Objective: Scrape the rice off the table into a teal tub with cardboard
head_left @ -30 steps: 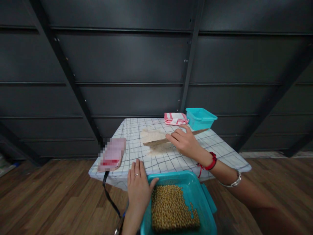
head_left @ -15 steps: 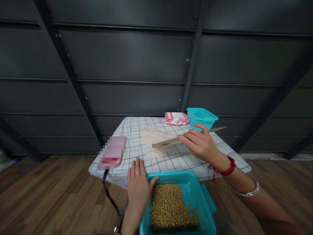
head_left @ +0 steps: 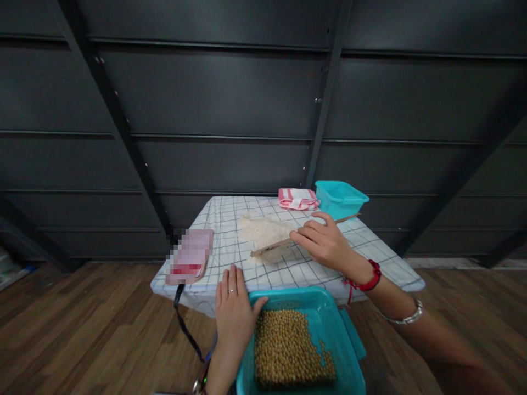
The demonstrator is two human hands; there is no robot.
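My right hand [head_left: 323,244] is closed around a long, flat wooden stick [head_left: 272,248]. The stick slants down to the left, its far end over a pale, grainy heap [head_left: 263,229] spread on the checked cloth [head_left: 224,219]. Whether the stick presses into the heap I cannot tell. My left hand [head_left: 234,312] lies flat at the near table edge, its fingers stretched out on the cloth and its thumb at the rim of a teal plastic basin [head_left: 343,334]. Many small, round, yellow-brown beans [head_left: 288,345] fill much of that basin.
At the back right stand a folded pink-and-white striped cloth [head_left: 298,199] and a second teal container [head_left: 340,197]. A pink, phone-like object [head_left: 191,252], partly blurred, lies at the left edge, with a black strap [head_left: 185,323] hanging below it. A dark panelled wall [head_left: 226,93] rises behind the table.
My right hand has moved a little left and toward me with the stick, and the stick has turned more edge-on. My left hand stays in place.
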